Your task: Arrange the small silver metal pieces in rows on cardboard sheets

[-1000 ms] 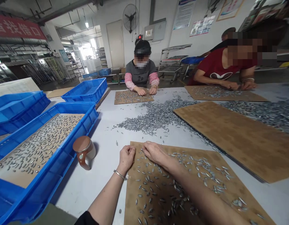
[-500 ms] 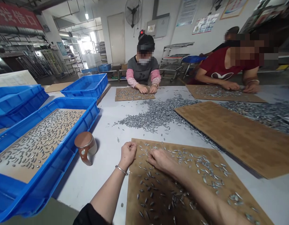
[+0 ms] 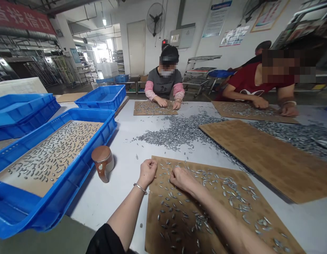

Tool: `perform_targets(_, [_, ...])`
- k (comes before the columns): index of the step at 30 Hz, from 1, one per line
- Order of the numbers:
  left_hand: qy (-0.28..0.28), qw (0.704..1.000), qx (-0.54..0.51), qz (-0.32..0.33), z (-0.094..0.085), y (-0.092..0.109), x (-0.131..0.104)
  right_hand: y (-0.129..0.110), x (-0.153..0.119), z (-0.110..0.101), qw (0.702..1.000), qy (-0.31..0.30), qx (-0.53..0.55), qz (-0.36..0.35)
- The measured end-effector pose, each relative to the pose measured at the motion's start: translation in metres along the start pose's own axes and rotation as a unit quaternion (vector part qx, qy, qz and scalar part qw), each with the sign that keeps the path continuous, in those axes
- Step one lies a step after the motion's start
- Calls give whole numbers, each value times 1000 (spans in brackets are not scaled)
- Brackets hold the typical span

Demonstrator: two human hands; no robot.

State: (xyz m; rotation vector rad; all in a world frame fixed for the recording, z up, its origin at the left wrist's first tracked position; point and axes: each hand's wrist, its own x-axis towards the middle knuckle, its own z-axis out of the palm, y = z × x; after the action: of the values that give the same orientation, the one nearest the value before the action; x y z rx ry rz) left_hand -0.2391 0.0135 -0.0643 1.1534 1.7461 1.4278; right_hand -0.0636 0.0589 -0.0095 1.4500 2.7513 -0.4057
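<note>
A brown board (image 3: pixel 158 211) lies in front of me, with many small silvery pieces (image 3: pixel 202 222) scattered over it. My left hand (image 3: pixel 148 171) rests at the board's upper left corner, fingers curled together; what they hold, if anything, is hidden. Over the upper part of the board is my right hand (image 3: pixel 179 178), its thumb and fingers pinched down near some pieces; anything between the fingertips is too small to make out. Beyond the board a large heap of the same silvery pieces (image 3: pixel 176 130) spreads across the white table (image 3: pixel 126 151).
To the left, a blue tray (image 3: pixel 81 169) holds a board covered with pieces, and a brown lidded mug (image 3: pixel 103 162) stands beside it. More blue trays (image 3: pixel 100 97) sit behind. A stack of brown boards (image 3: pixel 266 158) lies right. Two people work across the table at their own boards.
The view has shifted slightly, so the scene sits a little further right. My hands keep nearly the same places on the board. The hands of the person in red have moved apart.
</note>
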Motion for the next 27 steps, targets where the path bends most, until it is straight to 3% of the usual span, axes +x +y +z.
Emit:
perform_targets(5, [2, 1000, 14, -2, 1, -2, 1, 4, 5, 6, 995, 38, 89, -14])
perform_targets(8, [3, 1000, 20, 2, 0, -1, 0, 3, 9, 13, 987, 26, 151, -42])
perform_targets(14, [-5, 1000, 9, 5, -2, 3, -2, 5, 10, 26, 989, 46, 120, -80])
perform_targets(21, [-6, 1000, -2, 3, -1, 2, -1, 36, 27, -5, 987, 122, 94, -46])
perform_targets(24, [-4, 1000, -3, 3, 0, 1, 0, 40, 41, -13, 993, 92, 43, -58])
perform_targets(27, [-3, 1000, -5, 0, -1, 0, -1, 37, 54, -13, 995, 56, 59, -65])
